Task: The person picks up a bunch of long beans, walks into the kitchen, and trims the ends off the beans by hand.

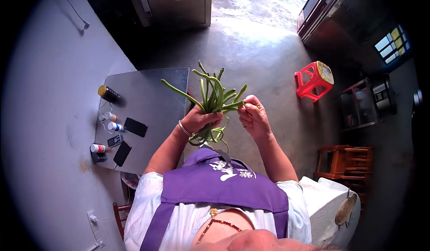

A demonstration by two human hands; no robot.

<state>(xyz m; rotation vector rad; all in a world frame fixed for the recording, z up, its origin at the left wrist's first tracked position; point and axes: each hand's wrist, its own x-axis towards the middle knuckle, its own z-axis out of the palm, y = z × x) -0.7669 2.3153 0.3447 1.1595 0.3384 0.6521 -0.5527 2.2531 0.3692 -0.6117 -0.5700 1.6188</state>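
Observation:
A bunch of long green beans (216,93) is gripped in my left hand (201,118), whose fingers are wrapped round its middle. The upper ends fan out above the fist, and the lower parts curl and hang below it. On the right, my right hand (254,117) pinches the tip of one bean that points towards it, with thumb and forefinger pressed together. Both hands are held up in front of the purple apron (224,179), to the right of the grey table.
The grey table (165,90) at left bears two phones (135,127), a dark jar with a yellow lid (109,93) and several small bottles. A red stool (315,81) stands at right, wooden stools (345,161) below it. A doorway opens ahead.

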